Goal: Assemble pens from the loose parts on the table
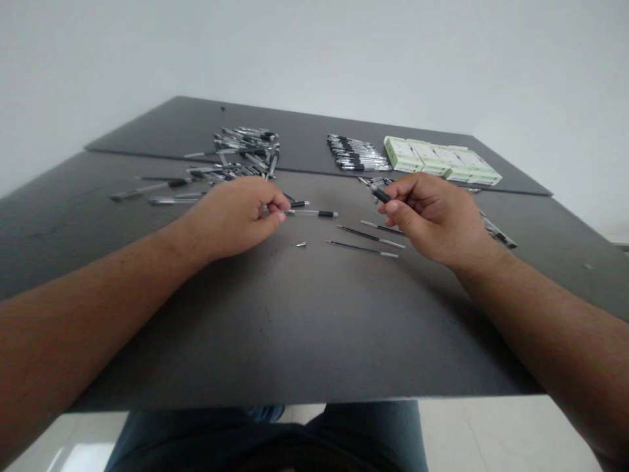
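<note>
My left hand [240, 216] is closed, thumb and fingertips pinched at the left end of a clear pen barrel [309, 213] with a black grip. My right hand [437, 216] pinches a pen part with a black grip [381, 195] between thumb and fingers; the rest of it is hidden. Between the hands, dark refills with clear ends lie on the table, among them one refill [362, 248] nearest me and another [371, 236] just behind it. A small metal tip [301, 244] rests to their left.
Behind my left hand spreads a loose pile of pens [246, 147]. A neater row of pens [356, 153] lies at the back, beside green and white boxes [442, 159]. More parts lie behind and right of my right hand on the grey table [314, 328].
</note>
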Available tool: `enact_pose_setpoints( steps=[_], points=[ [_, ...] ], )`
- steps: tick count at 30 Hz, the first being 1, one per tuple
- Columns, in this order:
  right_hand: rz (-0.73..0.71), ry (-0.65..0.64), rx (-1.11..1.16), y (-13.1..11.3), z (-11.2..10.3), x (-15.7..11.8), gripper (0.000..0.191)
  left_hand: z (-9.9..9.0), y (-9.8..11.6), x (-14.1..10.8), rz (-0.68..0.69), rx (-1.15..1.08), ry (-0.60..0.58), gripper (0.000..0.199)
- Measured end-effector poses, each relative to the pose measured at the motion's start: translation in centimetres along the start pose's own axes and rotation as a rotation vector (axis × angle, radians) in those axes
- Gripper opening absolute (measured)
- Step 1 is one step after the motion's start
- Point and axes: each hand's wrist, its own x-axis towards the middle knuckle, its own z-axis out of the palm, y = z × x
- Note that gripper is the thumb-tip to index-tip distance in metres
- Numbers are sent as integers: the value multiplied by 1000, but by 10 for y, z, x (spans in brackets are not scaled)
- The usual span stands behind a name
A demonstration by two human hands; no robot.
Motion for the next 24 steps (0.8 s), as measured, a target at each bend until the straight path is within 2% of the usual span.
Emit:
enact_pose_setpoints(
  steps=[3,8,12,16,20,24],
  points=[
    [27,75,7,-4,3,1,54,9,13,-3,146,-77,-81,35],
    [13,49,3,-8,5,0,47,19,22,-2,211,-78,-183,30],
    [5,4,-38,-14,5,1,32,23,24,1,227,-57,-177,27],
    [-38,-45,-74,-22,7,3,15,23,26,1,224,-77,-153,15],
    [-62,-114,-115,-28,9,4,13,25,26,0,217,-79,-140,8],
    [-91,-134,-127,-28,9,5,13,26,24,1,206,-82,-161,19]
  ],
)
